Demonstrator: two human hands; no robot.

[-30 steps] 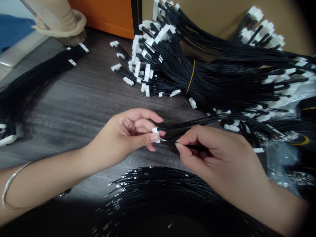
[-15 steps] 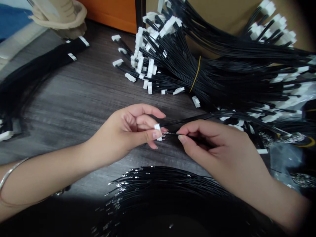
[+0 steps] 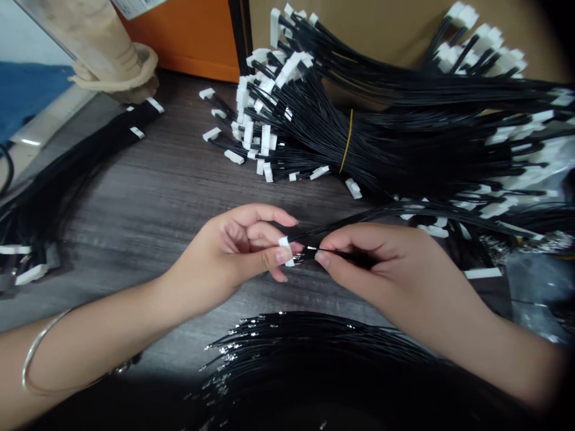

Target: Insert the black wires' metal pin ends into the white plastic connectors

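Observation:
Thumb and fingers of my left hand (image 3: 245, 245) pinch a small white connector (image 3: 286, 251) at the middle of the view. Black wires (image 3: 332, 226) run from the connector to the right, passing above my right hand (image 3: 381, 257). That hand pinches a thin black wire between thumb and forefinger, and the wire's bare metal tip (image 3: 311, 248) points at the connector, a short gap away from it. Other metal tips show at the connector's right side. Below both hands lies a fan of loose black wires (image 3: 305, 326) with shiny metal ends.
A banded bundle of black cables (image 3: 327, 131) with white connectors fills the back right, before a cardboard surface (image 3: 395, 36). More cables (image 3: 85, 143) lie at the left, near a cup (image 3: 108, 54) and an orange box (image 3: 193, 42). Plastic bags (image 3: 539, 293) lie right.
The view has shifted, so the background sits lower and slightly to the left. The wire tip in my right hand has come away from the connector, leaving a small gap. My left hand still holds the connector.

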